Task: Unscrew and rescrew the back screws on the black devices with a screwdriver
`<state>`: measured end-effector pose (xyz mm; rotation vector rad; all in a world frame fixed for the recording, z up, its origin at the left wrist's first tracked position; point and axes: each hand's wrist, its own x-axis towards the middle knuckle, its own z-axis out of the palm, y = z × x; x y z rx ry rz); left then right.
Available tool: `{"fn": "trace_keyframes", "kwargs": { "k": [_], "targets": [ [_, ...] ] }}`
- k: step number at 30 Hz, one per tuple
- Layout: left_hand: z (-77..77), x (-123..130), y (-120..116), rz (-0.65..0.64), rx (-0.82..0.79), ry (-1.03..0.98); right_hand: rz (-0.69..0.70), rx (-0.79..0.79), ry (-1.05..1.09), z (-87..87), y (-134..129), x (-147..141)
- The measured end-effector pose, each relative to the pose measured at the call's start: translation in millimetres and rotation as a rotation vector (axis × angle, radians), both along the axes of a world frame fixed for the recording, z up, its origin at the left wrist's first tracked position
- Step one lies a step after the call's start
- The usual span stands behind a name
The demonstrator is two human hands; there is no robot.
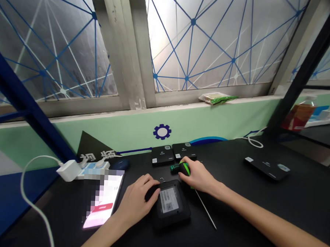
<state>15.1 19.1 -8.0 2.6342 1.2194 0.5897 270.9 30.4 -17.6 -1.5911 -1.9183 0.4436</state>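
Observation:
A flat black set-top box lies on the black table, its underside up with a white label showing. At its left edge, my left hand has thumb and curled fingers closed on the rim. My right hand is wrapped round the green and black handle of a screwdriver. The long metal shaft points toward the lower right, beside the box and apart from it. A dark green piece sticks out left of the handle; whether it belongs to the screwdriver I cannot tell. A small bent metal bit lies behind the box.
Behind stand two black boxes side by side, and another black box lies at right. At left are a lit phone, a dark mouse and a power strip with a white charger and cable.

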Motion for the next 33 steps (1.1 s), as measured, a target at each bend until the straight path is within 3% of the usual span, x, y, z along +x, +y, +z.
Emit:
{"fn": "trace_keyframes", "kwargs": {
  "k": [4,9,15,26,33],
  "targets": [
    [-2.2,2.4,-5.5,-0.032,0.036,0.033,-0.036,0.049,-0.219,-3.5,-1.0,-2.2],
    [-5.8,3.0,-11.0,-0.061,0.039,0.076,-0.013,0.081,-0.337,-5.1,0.2,-0.9],
    [-5.6,2.9,-9.3,-0.058,0.035,0.079,0.026,0.106,-0.347,-7.2,0.6,0.9],
    [-6.0,3.8,-3.0,-0.075,0.019,0.037,-0.117,0.085,-0.286,-8.2,13.2,5.1],
    [-6.2,1.5,-6.1,-0.058,0.037,-0.018,-0.046,0.306,-0.294,3.2,8.0,6.5]
  ]
}}
